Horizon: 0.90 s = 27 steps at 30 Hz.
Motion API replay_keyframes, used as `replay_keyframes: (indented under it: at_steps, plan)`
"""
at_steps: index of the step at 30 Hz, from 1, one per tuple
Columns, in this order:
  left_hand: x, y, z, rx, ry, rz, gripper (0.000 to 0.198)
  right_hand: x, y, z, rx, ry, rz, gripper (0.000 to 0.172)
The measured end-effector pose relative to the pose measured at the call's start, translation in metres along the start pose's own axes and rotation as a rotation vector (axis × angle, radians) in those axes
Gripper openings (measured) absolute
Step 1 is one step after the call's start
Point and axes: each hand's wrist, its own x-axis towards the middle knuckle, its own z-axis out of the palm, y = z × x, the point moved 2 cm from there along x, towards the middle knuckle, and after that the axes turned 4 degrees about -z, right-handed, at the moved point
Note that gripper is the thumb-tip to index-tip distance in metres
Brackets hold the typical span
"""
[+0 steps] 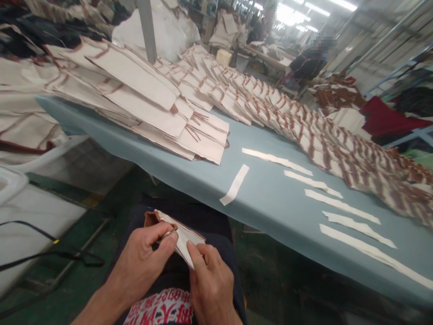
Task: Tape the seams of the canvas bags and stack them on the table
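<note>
Above my lap, both hands grip a small cream fabric piece (185,238) with brown trim along its edge. My left hand (149,246) pinches its brown-edged left end between thumb and fingers. On the lower right part of the same piece, my right hand (211,275) is closed with the thumb on top. Some of its fingers are hidden beneath the cloth. Beyond my hands, a short white strip (235,184) lies near the edge of the blue-covered table (267,198).
Flat cream panels with brown edging (142,85) are stacked at the table's left. Long overlapping rows of brown-trimmed pieces (257,99) run along the back. Several cream strips (348,205) lie on the right. A white bin (67,167) stands at left; a person (307,63) is farther back.
</note>
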Motion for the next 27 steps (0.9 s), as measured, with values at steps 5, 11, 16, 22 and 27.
replay_keyframes:
  at_steps: [5,11,16,22,27]
  plan:
    - [-0.002,-0.012,-0.003,-0.112,-0.018,0.006,0.05,-0.008,-0.017,0.004,0.144,-0.013,0.093,0.046]
    - [-0.004,0.001,-0.015,-0.186,-0.182,0.027,0.053,0.016,-0.013,-0.02,0.299,-0.015,0.211,0.036]
    - [-0.003,0.016,-0.014,-0.203,-0.224,0.062,0.052,0.052,-0.007,-0.04,0.371,0.021,0.212,0.016]
    - [0.0,0.018,-0.001,-0.246,-0.248,0.053,0.054,0.066,-0.003,-0.049,0.207,0.056,0.05,0.012]
    - [-0.006,0.004,0.005,-0.218,-0.161,-0.051,0.047,0.067,0.003,-0.052,0.199,0.071,0.038,0.01]
